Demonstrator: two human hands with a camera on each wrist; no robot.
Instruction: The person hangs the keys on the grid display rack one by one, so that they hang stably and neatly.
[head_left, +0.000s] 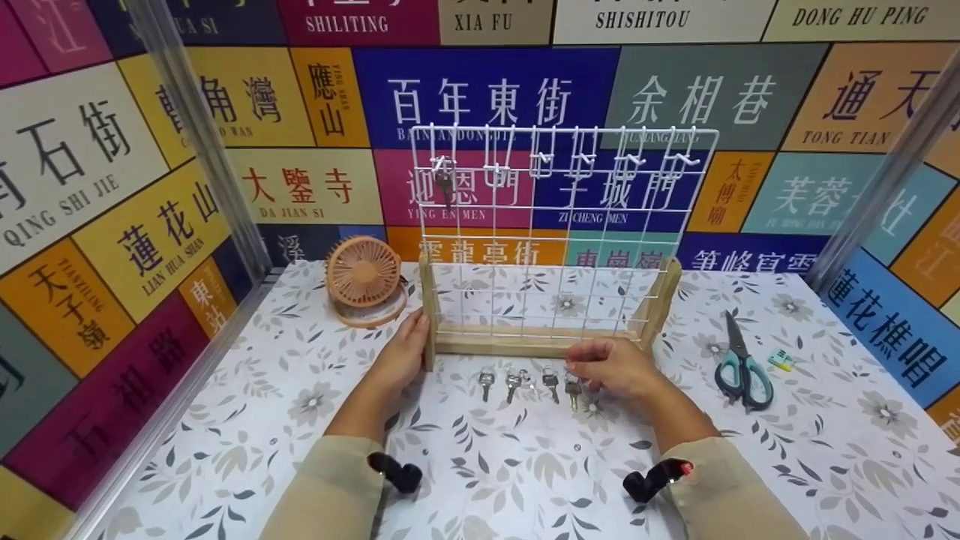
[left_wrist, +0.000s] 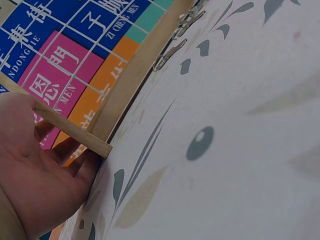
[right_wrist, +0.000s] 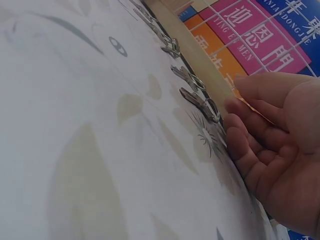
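Note:
A white wire grid rack (head_left: 555, 238) stands upright in a wooden frame with several hooks along its top. My left hand (head_left: 406, 351) grips the frame's left wooden leg (left_wrist: 75, 130), its fingers reaching behind the wood. A row of several metal keys (head_left: 551, 384) with rings lies in front of the wooden base bar (head_left: 510, 346). Beside the rightmost key (right_wrist: 197, 102), my right hand (head_left: 616, 366) has loosely bent fingers with nothing between them. Its fingertips are right at the key's ring and close to the base bar. Another key (head_left: 446, 184) hangs from the leftmost hook.
An orange fan (head_left: 364, 274) stands left of the rack. Scissors (head_left: 741, 367) with teal and black handles lie to the right, beside a small pale green packet (head_left: 781, 359). A floral cloth (head_left: 480, 480) covers the table, and sign-patterned panels (head_left: 487, 94) rise behind it.

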